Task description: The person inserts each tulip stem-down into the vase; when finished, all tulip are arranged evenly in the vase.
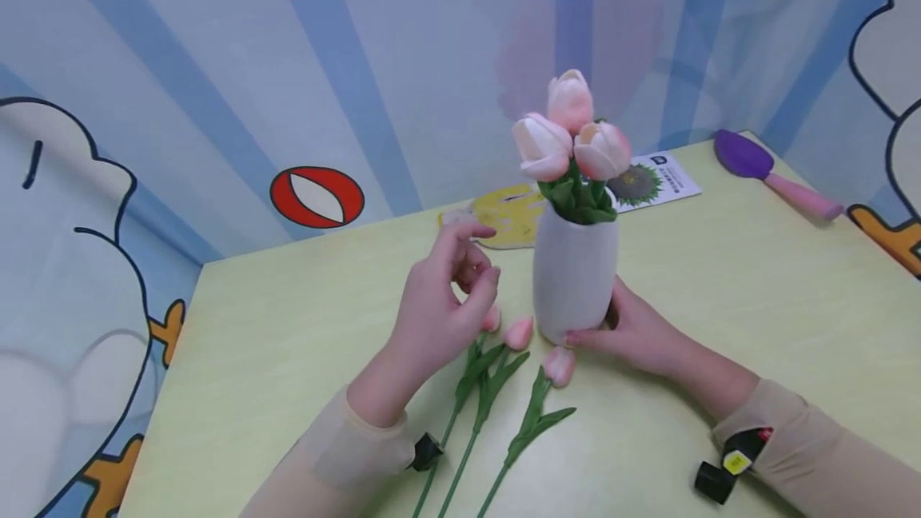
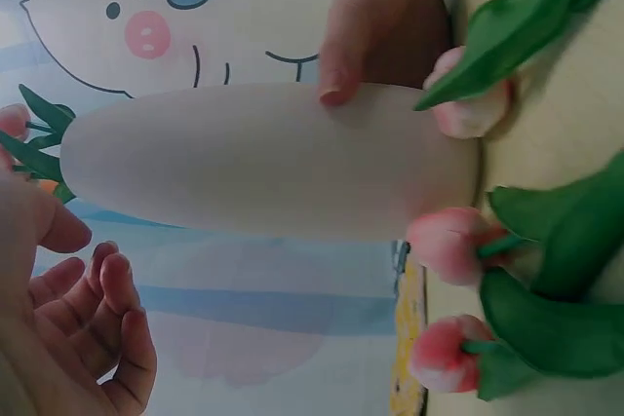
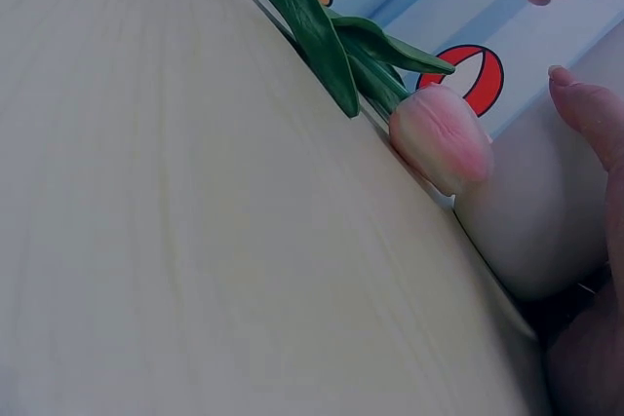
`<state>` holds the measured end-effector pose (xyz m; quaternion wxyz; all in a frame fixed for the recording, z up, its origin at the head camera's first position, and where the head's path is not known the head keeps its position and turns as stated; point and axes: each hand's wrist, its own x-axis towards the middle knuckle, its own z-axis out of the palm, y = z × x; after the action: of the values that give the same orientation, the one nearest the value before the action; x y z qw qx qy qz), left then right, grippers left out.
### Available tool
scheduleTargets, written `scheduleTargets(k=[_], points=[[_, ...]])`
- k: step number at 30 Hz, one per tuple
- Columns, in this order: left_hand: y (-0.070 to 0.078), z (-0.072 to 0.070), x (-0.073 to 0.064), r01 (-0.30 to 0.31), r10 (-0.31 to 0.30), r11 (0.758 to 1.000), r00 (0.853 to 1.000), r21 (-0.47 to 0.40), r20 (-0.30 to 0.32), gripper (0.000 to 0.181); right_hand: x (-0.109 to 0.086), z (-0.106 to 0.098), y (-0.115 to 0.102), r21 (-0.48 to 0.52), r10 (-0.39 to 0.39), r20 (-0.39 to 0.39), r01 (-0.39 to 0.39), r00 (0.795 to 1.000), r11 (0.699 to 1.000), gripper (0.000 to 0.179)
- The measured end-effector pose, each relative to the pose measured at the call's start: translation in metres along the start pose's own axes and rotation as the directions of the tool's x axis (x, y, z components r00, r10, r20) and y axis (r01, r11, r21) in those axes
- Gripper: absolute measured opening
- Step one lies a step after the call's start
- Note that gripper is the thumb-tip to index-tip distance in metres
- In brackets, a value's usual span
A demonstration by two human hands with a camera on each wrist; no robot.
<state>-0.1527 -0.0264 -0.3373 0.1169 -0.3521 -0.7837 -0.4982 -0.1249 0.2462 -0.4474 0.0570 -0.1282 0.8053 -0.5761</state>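
Observation:
A white vase (image 1: 576, 278) stands upright on the table with several pink tulips (image 1: 572, 130) in it, their green leaves at its mouth. My right hand (image 1: 640, 330) holds the vase low on its right side. Its thumb (image 2: 336, 70) lies against the vase wall in the left wrist view; the other fingers are mostly hidden behind. Left of the vase, my left hand (image 1: 449, 286) is raised with fingers loosely bent and nothing between them. Three loose tulips lie on the table in front: one tulip (image 1: 559, 366) nearest the vase, another tulip (image 1: 518, 334), and a third partly behind the left hand.
Behind the vase lie a yellow flat piece (image 1: 507, 218) and a white card (image 1: 665, 182) with a dark green round picture. A purple toy shovel (image 1: 744, 154) with a pink handle rests at the back right. A printed cloth wall (image 1: 446, 62) borders the table (image 1: 288, 326).

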Motion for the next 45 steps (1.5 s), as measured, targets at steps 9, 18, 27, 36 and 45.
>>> scheduleTargets(k=[9, 18, 27, 36, 45], points=[[-0.005, 0.0, -0.021, 0.092, -0.096, 0.993, 0.993, 0.071, 0.064, 0.03, 0.001, -0.002, 0.0, -0.012, 0.002, 0.003, -0.002, 1.0, 1.0, 0.09], [-0.01, -0.007, -0.037, 0.177, -0.184, 0.978, 0.981, 0.108, 0.065, 0.027, 0.002, -0.001, -0.001, -0.021, 0.006, 0.005, -0.006, 1.0, 1.0, 0.089], [-0.019, -0.011, -0.047, 0.253, -0.263, 0.962, 0.961, 0.105, 0.09, 0.025, 0.002, -0.001, -0.002, -0.01, 0.001, 0.007, 0.0, 1.0, 1.0, 0.09], [-0.02, -0.017, -0.059, 0.304, -0.315, 0.943, 0.946, 0.135, 0.072, 0.028, 0.003, -0.001, -0.003, -0.01, 0.0, 0.008, 0.0, 1.0, 1.0, 0.091], [-0.02, -0.019, -0.067, 0.336, -0.349, 0.931, 0.934, 0.14, 0.08, 0.028, 0.002, 0.0, -0.003, -0.009, -0.001, 0.007, 0.001, 1.0, 1.0, 0.09]])
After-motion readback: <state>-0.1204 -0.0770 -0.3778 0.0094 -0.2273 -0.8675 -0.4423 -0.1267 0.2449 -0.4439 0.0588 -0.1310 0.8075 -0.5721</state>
